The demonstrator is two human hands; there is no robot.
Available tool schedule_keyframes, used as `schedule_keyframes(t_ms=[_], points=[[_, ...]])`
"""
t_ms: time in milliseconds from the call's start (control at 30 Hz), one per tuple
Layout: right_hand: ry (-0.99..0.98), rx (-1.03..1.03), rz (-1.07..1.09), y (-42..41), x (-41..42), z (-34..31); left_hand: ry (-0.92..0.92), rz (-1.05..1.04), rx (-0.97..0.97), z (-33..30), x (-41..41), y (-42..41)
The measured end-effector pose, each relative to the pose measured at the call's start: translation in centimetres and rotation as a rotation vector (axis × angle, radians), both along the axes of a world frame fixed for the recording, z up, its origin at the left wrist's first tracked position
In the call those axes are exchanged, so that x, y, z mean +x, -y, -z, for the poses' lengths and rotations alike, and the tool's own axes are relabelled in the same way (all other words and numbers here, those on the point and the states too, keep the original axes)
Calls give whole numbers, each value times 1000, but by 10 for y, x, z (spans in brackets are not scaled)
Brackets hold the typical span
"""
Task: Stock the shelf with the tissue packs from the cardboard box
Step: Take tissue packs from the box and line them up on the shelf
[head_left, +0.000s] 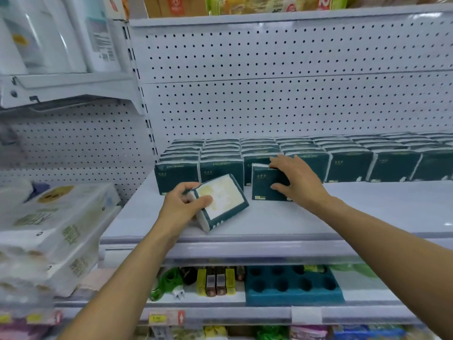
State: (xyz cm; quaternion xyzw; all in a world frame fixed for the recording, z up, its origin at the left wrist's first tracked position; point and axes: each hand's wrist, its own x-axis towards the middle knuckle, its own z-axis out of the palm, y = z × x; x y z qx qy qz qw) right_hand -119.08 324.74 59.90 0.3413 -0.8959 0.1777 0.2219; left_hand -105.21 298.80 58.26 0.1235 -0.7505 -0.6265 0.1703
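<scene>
The left hand (182, 204) grips a soft, blocky green tissue pack (221, 202), tilted on the smooth white shelf (318, 217). The right hand (297, 179) curls its fingers (279, 187) around an upright pack (267, 185), in front of the back rows (348, 155).

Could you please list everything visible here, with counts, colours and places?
tissue packs in rows: too many to count, dark green, standing at the back of the shelf
upright pack: one, dark green, standing alone in front of the rows
tilted pack: one, green with a white face, leaning left of the upright pack
shelf: one, white, with a pegboard back
toilet roll bundles: several, white, stacked at left
holed tray: one, teal, on the shelf below
hands: left hand grips the tilted pack; right hand holds the upright pack
</scene>
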Motion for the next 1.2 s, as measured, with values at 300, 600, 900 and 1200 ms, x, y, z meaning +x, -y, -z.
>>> schedule_keyframes(t_ms=[300,600,900,1200], points=[[-76,17,-13,16,-31,7,20,84,96,-2,-13,3],[-300,47,-120,8,-21,8,5,64,175,-7,-20,-8],[214,-532,-308,-1,55,-4,44,149,411,-27,-19,-50],[607,-818,-202,-40,60,-24,14,294,268,-25,-22,-84]])
